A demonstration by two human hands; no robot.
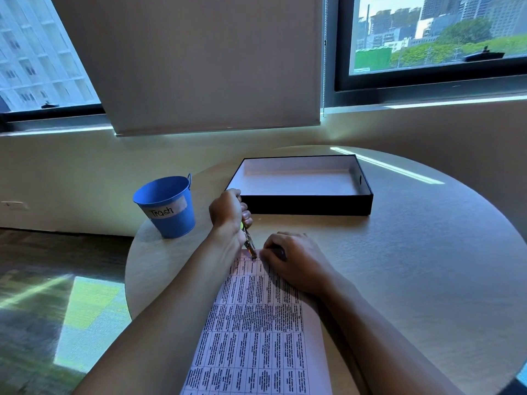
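A printed sheet (256,332) with a grid of text boxes lies on the round wooden table (413,280), running from the near edge toward the middle. My left hand (228,212) grips a pair of scissors (248,243) with green handles, blades pointing down at the sheet's far edge. My right hand (293,260) rests with curled fingers on the sheet's far right corner, right next to the blade tips. A dark patch shows under its fingers; I cannot tell what it is.
A blue metal bucket (168,206) labelled "Trash" stands at the table's left edge. A shallow black box (308,205) with a white inside sits open behind the hands. Windows and a roller blind lie beyond; the floor drops off to the left.
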